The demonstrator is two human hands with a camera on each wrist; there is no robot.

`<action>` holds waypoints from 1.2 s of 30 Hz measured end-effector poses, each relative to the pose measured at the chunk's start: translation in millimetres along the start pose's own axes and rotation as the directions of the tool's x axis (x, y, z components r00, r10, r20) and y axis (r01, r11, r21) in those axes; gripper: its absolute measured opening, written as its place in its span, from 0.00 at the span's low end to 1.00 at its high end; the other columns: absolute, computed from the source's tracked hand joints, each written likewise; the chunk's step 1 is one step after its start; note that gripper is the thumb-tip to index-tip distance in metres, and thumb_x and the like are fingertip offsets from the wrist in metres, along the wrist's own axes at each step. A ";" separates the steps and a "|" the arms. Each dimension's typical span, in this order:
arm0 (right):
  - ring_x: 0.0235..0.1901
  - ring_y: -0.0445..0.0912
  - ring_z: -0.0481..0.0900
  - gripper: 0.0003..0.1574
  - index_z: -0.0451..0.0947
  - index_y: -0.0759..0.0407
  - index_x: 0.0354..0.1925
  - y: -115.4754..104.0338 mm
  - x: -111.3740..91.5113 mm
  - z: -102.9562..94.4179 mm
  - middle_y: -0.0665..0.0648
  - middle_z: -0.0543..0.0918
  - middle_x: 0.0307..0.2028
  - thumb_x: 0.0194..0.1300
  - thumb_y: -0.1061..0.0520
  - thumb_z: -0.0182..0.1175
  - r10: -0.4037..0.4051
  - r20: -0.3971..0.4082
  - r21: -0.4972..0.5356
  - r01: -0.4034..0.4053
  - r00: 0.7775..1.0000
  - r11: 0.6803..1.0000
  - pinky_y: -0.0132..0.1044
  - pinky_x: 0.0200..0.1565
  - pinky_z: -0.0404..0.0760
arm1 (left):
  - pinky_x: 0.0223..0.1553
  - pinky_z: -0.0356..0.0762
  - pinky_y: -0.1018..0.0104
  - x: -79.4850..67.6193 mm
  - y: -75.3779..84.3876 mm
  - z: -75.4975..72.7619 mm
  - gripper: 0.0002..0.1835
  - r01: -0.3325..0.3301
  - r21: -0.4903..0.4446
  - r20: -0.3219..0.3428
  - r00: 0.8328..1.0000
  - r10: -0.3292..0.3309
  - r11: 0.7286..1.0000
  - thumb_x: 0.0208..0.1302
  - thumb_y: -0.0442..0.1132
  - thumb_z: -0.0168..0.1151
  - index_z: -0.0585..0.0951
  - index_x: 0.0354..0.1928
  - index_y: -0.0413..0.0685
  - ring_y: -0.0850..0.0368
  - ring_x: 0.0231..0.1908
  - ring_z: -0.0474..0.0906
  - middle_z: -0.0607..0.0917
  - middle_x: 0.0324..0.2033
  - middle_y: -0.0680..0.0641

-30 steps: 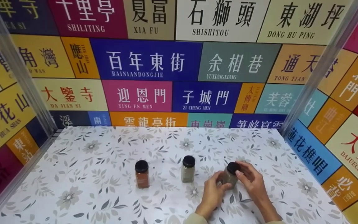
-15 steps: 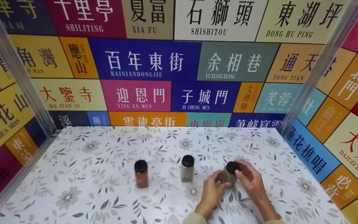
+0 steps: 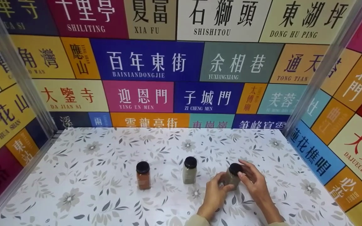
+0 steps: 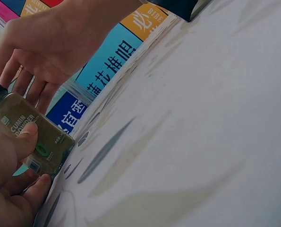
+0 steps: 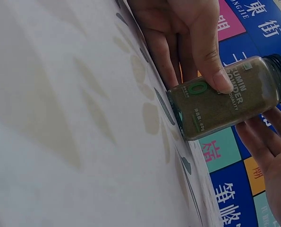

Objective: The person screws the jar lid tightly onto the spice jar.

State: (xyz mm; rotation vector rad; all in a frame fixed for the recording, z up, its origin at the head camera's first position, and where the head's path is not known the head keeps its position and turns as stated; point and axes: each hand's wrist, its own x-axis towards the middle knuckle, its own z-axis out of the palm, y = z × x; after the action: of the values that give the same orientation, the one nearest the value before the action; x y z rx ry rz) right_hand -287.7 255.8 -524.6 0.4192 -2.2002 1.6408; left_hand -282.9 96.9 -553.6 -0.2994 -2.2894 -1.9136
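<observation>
Three black-capped spice jars stand on the floral tabletop (image 3: 105, 188). My left hand (image 3: 214, 194) grasps the rightmost, a cumin powder jar (image 3: 232, 178) labelled "CUMIN POWDER"; my right hand (image 3: 254, 182) pinches its cap (image 3: 235, 169).

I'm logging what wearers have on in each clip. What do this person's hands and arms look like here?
Both hands, left hand and right hand, are bare: no gloves, rings or watch visible. Pale beige sleeve cuffs show at the bottom edge of the head view.
</observation>
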 end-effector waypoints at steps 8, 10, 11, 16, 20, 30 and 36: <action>0.54 0.30 0.81 0.23 0.77 0.65 0.59 1.4 0.9 0.6 0.67 0.82 0.55 0.66 0.70 0.60 -0.022 -0.010 -0.002 0.022 1.000 1.000 0.20 0.52 0.80 | 0.61 0.81 0.61 -0.3 -0.1 0.2 0.24 0.022 -0.011 0.010 1.000 -0.022 1.000 0.56 0.39 0.72 0.81 0.56 0.43 0.47 0.57 0.83 0.87 0.53 0.42; 0.54 0.30 0.81 0.23 0.77 0.65 0.59 1.4 1.3 0.6 0.67 0.82 0.54 0.65 0.70 0.60 -0.026 -0.012 0.008 0.026 1.000 1.000 0.21 0.52 0.81 | 0.61 0.81 0.62 -0.5 0.2 0.3 0.24 0.023 -0.020 0.008 1.000 -0.023 1.000 0.56 0.39 0.72 0.81 0.56 0.42 0.47 0.57 0.83 0.87 0.53 0.41; 0.54 0.30 0.81 0.23 0.77 0.65 0.59 1.4 1.3 0.6 0.68 0.82 0.54 0.65 0.70 0.60 -0.026 -0.013 0.010 0.026 1.000 1.000 0.20 0.52 0.80 | 0.61 0.81 0.62 -0.6 0.2 0.4 0.24 0.025 -0.023 0.008 1.000 -0.025 0.999 0.56 0.38 0.72 0.81 0.56 0.42 0.47 0.57 0.83 0.87 0.53 0.41; 0.54 0.30 0.81 0.23 0.77 0.65 0.59 1.5 1.1 0.5 0.68 0.82 0.55 0.66 0.69 0.59 -0.027 -0.011 0.013 0.027 1.000 1.000 0.20 0.55 0.79 | 0.61 0.81 0.62 -0.1 0.3 0.0 0.24 0.035 -0.028 0.021 0.999 -0.034 0.999 0.57 0.39 0.72 0.80 0.57 0.42 0.46 0.58 0.82 0.86 0.54 0.41; 0.54 0.30 0.81 0.22 0.77 0.67 0.58 2.2 1.7 1.1 0.66 0.82 0.54 0.66 0.70 0.60 -0.033 -0.017 0.011 0.033 0.999 0.999 0.20 0.53 0.80 | 0.60 0.82 0.62 0.2 -0.4 -0.3 0.25 0.029 -0.025 0.023 0.999 -0.029 0.999 0.57 0.39 0.72 0.80 0.57 0.42 0.46 0.58 0.83 0.86 0.54 0.40; 0.54 0.29 0.81 0.23 0.76 0.65 0.60 1.4 1.7 1.3 0.62 0.82 0.55 0.67 0.68 0.59 0.002 -0.021 0.003 -0.002 1.000 1.000 0.19 0.54 0.79 | 0.57 0.83 0.61 -1.1 -1.3 -0.1 0.24 -0.058 0.062 -0.027 0.998 0.059 0.996 0.55 0.42 0.73 0.82 0.54 0.41 0.46 0.53 0.85 0.88 0.50 0.41; 0.52 0.30 0.82 0.21 0.78 0.66 0.57 1.4 2.7 1.9 0.52 0.83 0.52 0.66 0.69 0.60 0.021 -0.033 0.012 -0.021 0.999 1.000 0.21 0.52 0.81 | 0.59 0.82 0.62 -1.0 -2.1 1.2 0.24 -0.045 0.038 -0.028 0.999 0.046 0.998 0.55 0.41 0.73 0.82 0.55 0.41 0.46 0.54 0.85 0.88 0.51 0.41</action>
State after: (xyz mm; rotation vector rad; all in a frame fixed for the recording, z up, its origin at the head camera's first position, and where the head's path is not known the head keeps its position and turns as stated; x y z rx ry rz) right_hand -291.0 254.3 -525.1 0.3706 -2.1798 1.6600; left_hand -282.4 97.6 -556.1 -0.3147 -2.2764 -1.8396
